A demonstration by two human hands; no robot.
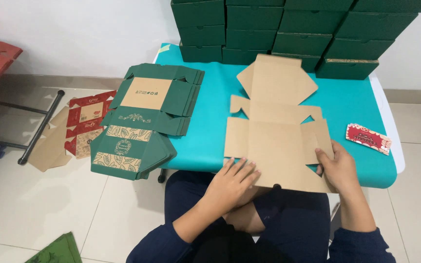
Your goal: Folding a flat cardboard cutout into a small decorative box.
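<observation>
A flat, unfolded brown cardboard box blank [276, 131] lies plain side up on the teal counter [210, 141], its near edge overhanging toward the person's lap. The left hand [232, 181] rests palm down on the blank's near-left corner, fingers spread — its grip open. The right hand [336, 168] pinches the blank's right flap, thumb on top — its grip closed on the cardboard. A stack of flat green blanks [144, 119] sits to the left, folded green boxes [288, 29] behind, a red card [368, 138] on the right

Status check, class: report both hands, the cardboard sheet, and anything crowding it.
Left hand flat on sheet. Right hand grips its edge. Green stack alongside, apart.
</observation>
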